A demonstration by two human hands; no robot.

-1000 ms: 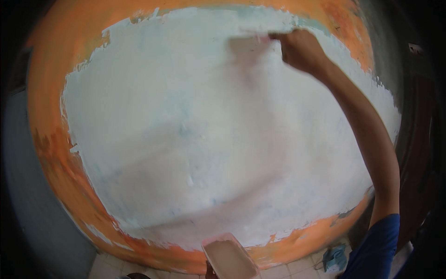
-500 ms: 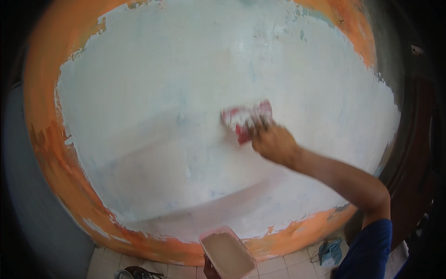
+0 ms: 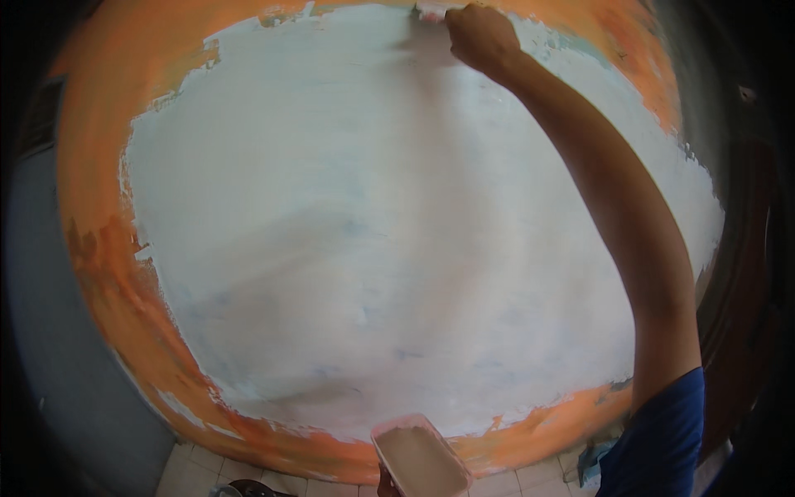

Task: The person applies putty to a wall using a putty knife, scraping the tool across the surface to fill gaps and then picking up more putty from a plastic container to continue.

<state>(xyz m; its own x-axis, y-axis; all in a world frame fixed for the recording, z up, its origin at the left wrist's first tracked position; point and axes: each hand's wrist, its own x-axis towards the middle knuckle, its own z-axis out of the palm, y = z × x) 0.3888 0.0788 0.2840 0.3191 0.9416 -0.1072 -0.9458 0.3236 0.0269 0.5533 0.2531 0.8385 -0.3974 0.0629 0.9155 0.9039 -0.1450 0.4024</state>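
My right hand (image 3: 484,40) is stretched high on the wall, closed round a red putty knife (image 3: 431,12) smeared with white. Only part of its blade shows, at the upper edge of the white coat (image 3: 290,166) that covers most of the wall. Low in the picture, my left hand (image 3: 386,482) grips a pinkish rectangular tub (image 3: 457,465) by its left side. Greyish-beige paste (image 3: 424,460) lies in the tub. Most of the left hand is hidden under and behind it.
Bare orange wall (image 3: 91,182) borders the white coat. A grey panel (image 3: 70,331) stands at the left. Pale floor tiles (image 3: 195,472) run along the wall's foot, with a dark round object (image 3: 248,487) at the lower left and a bluish-green item (image 3: 590,464) by my right sleeve.
My right hand has carried the putty knife from the middle of the wall up to its top, straightening the arm. The tub sits slightly lower and further right in the picture.
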